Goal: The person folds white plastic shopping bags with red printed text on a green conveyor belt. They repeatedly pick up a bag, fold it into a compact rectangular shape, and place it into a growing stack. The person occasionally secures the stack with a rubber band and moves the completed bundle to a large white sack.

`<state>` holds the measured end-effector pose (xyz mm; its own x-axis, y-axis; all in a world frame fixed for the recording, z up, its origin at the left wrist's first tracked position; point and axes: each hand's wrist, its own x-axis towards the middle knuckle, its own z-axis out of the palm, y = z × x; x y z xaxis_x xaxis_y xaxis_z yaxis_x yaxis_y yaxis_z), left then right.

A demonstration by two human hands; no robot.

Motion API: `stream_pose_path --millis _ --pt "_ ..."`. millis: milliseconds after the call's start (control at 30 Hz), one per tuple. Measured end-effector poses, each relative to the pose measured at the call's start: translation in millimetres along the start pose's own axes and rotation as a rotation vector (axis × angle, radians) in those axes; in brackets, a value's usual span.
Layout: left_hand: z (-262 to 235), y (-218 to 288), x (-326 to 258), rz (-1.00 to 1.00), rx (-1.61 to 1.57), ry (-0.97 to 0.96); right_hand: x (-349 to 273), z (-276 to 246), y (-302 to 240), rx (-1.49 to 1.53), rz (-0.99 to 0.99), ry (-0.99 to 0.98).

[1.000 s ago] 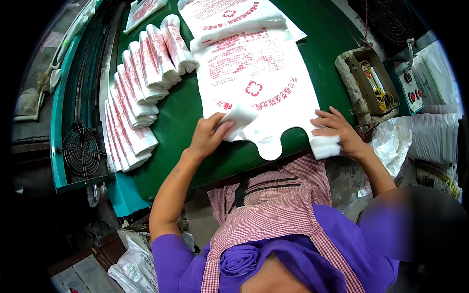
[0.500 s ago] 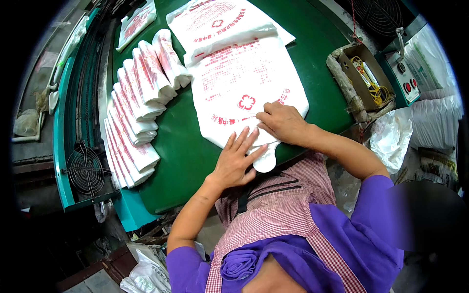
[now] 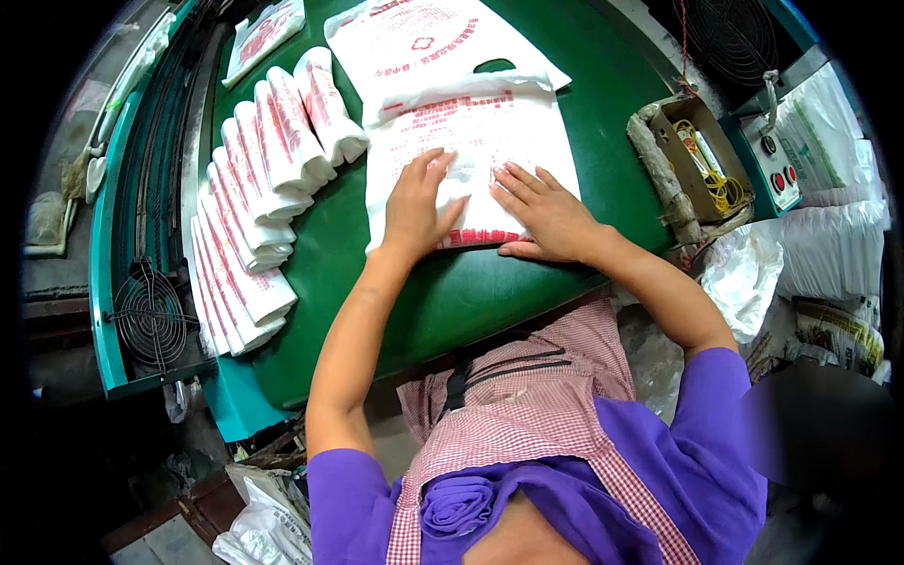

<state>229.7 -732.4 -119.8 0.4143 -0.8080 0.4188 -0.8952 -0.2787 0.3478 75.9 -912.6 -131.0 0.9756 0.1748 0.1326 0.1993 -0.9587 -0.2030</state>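
A white plastic bag (image 3: pixel 523 141) with red print lies flat on the green table in front of me, its near end folded over toward the far side. On the left part of the fold rests my left hand (image 3: pixel 419 202), open, fingers stretched out and thumb apart. My right hand (image 3: pixel 549 218) presses on the right part, open too, with its thumb along the near folded edge. Just beyond, another printed white bag (image 3: pixel 443 42) is spread out, a dark green oval hole showing beside its lower edge.
Several folded bags (image 3: pixel 259 179) overlap in a curved row on the left of the green table (image 3: pixel 395 325). One more bag (image 3: pixel 266 40) lies at the far left. A cardboard box (image 3: pixel 673 141) with yellow cord and a control box (image 3: pixel 767 165) with red buttons stand at the right.
The bag's near end, with its rounded tab, has been folded away from me. Both hands have moved farther up the bag and now lie spread on the fold.
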Motion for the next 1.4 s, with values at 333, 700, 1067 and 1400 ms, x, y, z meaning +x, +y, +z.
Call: stream_pose_path --millis 333,700,1067,1400 --pt "-6 15 -9 -0.067 0.131 -0.363 -70 -9 -53 1.466 0.412 0.238" --pt "-58 13 -53 0.097 -0.088 -0.786 -57 -10 10 0.893 0.061 0.074" --pt "-68 35 28 0.395 0.155 -0.508 -30 -36 61 0.26 -0.448 -0.286" --pt "-54 78 -33 0.073 -0.143 -0.782 -68 -71 -15 0.214 -0.047 -0.359"
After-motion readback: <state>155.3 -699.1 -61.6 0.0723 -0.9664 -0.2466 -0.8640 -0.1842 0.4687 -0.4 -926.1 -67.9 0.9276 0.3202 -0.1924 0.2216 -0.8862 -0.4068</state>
